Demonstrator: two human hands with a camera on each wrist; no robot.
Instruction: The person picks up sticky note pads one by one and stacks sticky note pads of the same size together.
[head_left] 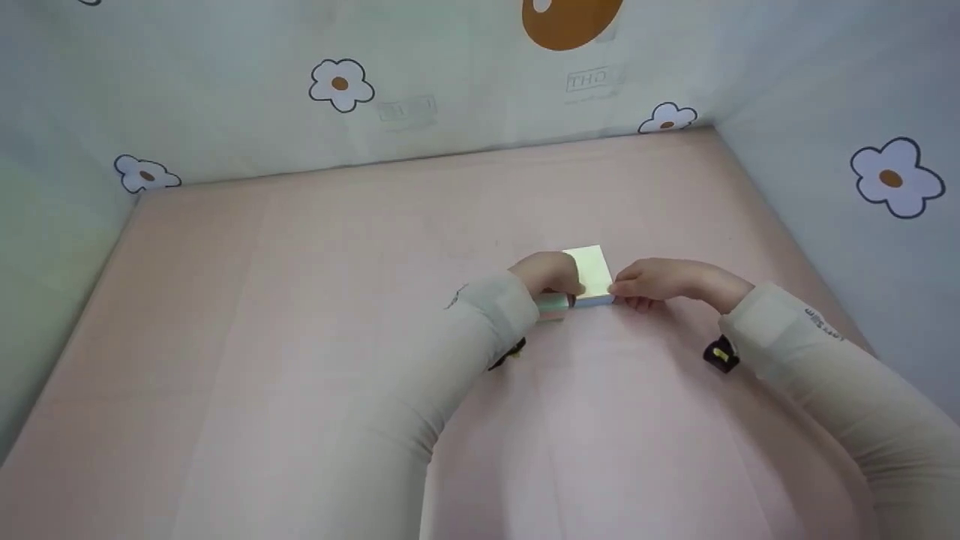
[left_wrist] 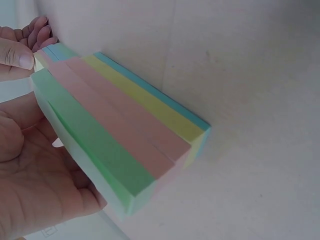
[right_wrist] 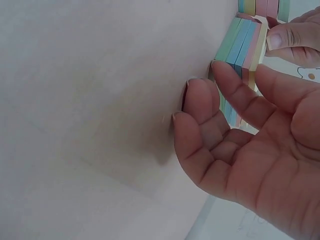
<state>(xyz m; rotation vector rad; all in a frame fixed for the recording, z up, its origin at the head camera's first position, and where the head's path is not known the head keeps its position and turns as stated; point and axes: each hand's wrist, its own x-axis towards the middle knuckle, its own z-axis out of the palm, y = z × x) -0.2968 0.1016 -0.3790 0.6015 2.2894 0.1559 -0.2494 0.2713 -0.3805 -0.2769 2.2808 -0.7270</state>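
Two stacks of coloured sticky note pads stand side by side on the pink surface (head_left: 300, 300). The yellow-topped stack (head_left: 591, 268) has yellow, pink, blue and green layers. To its left is the green-topped stack (head_left: 553, 302), partly hidden by the left hand in the head view. My left hand (head_left: 547, 271) pinches the yellow-topped stack near its left front corner. At the right front corner, my right hand (head_left: 660, 279) pinches the same stack between thumb and index finger; its other fingers curl loosely in the right wrist view. Green, pink, yellow and blue layers show on the nearer stack (left_wrist: 115, 120).
A pale wall (head_left: 240, 97) with flower prints rises behind the surface, and another wall (head_left: 825, 97) stands on the right. Small black devices (head_left: 721, 354) sit at both wrists under the light sleeves.
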